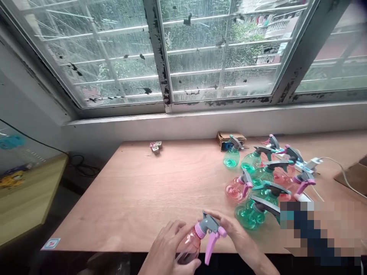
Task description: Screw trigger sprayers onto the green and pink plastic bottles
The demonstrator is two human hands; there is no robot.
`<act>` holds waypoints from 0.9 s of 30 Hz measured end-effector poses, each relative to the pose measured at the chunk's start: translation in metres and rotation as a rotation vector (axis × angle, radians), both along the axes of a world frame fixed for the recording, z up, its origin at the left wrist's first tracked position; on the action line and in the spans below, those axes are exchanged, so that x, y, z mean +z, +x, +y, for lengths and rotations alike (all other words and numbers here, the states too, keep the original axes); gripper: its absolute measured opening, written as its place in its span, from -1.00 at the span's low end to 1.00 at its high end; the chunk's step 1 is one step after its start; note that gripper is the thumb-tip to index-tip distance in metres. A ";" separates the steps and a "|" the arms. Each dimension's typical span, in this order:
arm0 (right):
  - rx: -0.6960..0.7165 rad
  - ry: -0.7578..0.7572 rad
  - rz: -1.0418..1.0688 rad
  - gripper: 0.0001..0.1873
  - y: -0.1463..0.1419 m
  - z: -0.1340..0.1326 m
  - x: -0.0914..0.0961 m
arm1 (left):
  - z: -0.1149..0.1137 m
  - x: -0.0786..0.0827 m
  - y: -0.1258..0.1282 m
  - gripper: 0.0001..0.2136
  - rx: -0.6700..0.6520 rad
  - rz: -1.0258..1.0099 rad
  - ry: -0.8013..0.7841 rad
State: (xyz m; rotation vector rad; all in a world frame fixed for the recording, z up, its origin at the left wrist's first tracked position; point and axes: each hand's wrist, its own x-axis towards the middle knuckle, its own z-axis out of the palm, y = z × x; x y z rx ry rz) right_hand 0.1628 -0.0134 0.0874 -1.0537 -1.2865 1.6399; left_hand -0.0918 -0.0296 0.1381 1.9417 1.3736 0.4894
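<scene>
A pink spray bottle (189,244) with a grey and pink trigger head (208,224) is tilted at the front edge of the table. My left hand (168,244) is closed round its clear pink body, thumb low on the near side. From the right, my right hand (233,229) is at the back of the trigger head, its fingers partly hidden behind it. The pink trigger (211,247) points down and to the right. Just beyond my right hand stands a green spray bottle (249,215), and behind it a smaller-looking pink spray bottle (235,190).
Several more green and pink spray bottles (262,175) crowd the table's right side. Behind them are an open cardboard box (225,138) and a white power strip (311,164) with cables. Small blocks (155,147) lie at the back left. A pixelated patch covers the lower right.
</scene>
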 end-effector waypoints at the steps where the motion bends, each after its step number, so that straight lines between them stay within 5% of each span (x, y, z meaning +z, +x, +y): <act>1: 0.012 -0.013 -0.004 -0.27 -0.003 -0.003 0.001 | -0.001 -0.005 0.000 -0.34 -0.014 0.019 -0.047; 6: 0.145 -0.015 -0.051 -0.36 0.001 -0.007 0.007 | -0.010 -0.017 -0.006 -0.29 -0.021 -0.005 -0.238; 10: 0.299 0.163 -0.108 -0.71 0.011 0.004 0.009 | -0.011 -0.009 -0.012 -0.18 -0.012 -0.186 -0.468; 12: 0.217 0.234 -0.138 -0.70 0.013 0.010 0.004 | -0.007 -0.006 -0.012 -0.29 -0.069 -0.237 -0.556; 15: -0.040 0.139 -0.151 -0.48 0.007 0.013 -0.009 | 0.002 -0.007 -0.005 -0.37 0.043 -0.170 -0.450; 18: -0.014 0.016 -0.018 -0.33 -0.005 0.010 -0.014 | 0.009 -0.013 0.004 -0.41 0.181 0.009 -0.207; 21: -0.058 0.011 0.053 -0.23 -0.017 0.004 -0.008 | 0.014 -0.017 0.010 -0.42 0.121 0.006 -0.095; 27: -0.195 0.089 0.131 -0.25 -0.032 0.004 -0.005 | 0.020 -0.016 0.006 -0.31 0.014 -0.130 -0.127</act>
